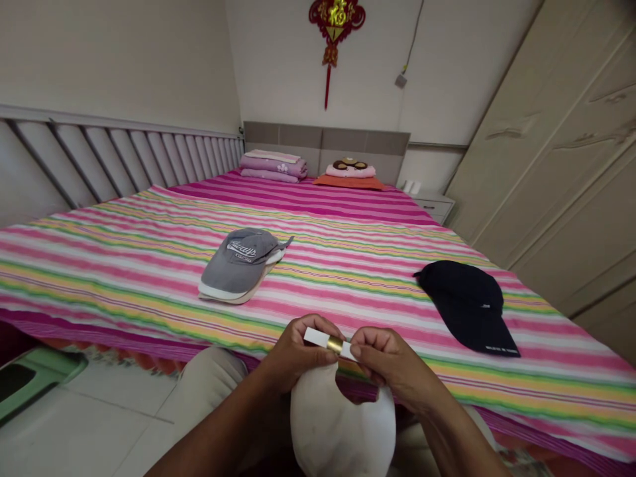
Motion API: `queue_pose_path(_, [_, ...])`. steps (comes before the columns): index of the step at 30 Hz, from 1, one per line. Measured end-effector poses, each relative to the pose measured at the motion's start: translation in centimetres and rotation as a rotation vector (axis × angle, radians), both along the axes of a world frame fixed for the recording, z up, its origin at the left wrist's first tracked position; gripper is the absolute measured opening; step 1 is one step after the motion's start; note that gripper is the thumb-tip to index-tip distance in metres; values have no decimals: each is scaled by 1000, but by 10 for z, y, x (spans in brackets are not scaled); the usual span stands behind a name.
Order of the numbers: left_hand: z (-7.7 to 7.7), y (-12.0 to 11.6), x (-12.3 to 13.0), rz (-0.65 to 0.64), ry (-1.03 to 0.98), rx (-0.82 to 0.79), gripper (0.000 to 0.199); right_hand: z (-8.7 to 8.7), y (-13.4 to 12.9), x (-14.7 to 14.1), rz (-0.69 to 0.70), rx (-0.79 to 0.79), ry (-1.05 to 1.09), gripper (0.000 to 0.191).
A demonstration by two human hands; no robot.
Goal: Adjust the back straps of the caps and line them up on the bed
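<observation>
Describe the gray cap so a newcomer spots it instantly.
From the headboard, come nearer past the purple-striped sheet to the multicolored striped cover. Left of center lies the gray cap. Gray fabric with white script lettering sets it apart from the black cap to its right and the pale cap in the left hand and right hand.

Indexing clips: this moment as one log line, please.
left hand: holds white strap | right hand: pinches same strap | white cap: below hands | grey cap, black cap: on bed
</observation>
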State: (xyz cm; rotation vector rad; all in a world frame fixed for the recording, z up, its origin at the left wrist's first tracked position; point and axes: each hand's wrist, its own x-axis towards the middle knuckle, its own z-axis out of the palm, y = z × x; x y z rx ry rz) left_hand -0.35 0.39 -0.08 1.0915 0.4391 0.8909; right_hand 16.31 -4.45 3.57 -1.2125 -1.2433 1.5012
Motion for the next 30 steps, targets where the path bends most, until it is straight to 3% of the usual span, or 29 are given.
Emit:
queue_pose_path(11, [0, -2, 4, 129, 147, 145, 26, -2, 1, -2, -34, 18, 33, 26])
queue_pose_path(18, [-4, -5, 7, 134, 61, 120, 26, -2, 1, -4, -19, 20, 34, 20])
queue_pose_path(21, [-3, -3, 3, 56, 75, 107, 31, -3, 2, -2, 5, 9, 50, 21])
queue_pose_path(25, [7, 6, -7, -162, 36, 38, 46, 0, 3, 3, 47, 10, 62, 21])
queue_pose_path(30, [24, 19, -10, -229, 102, -23, 46, 4, 5, 6, 70, 8, 49, 21])
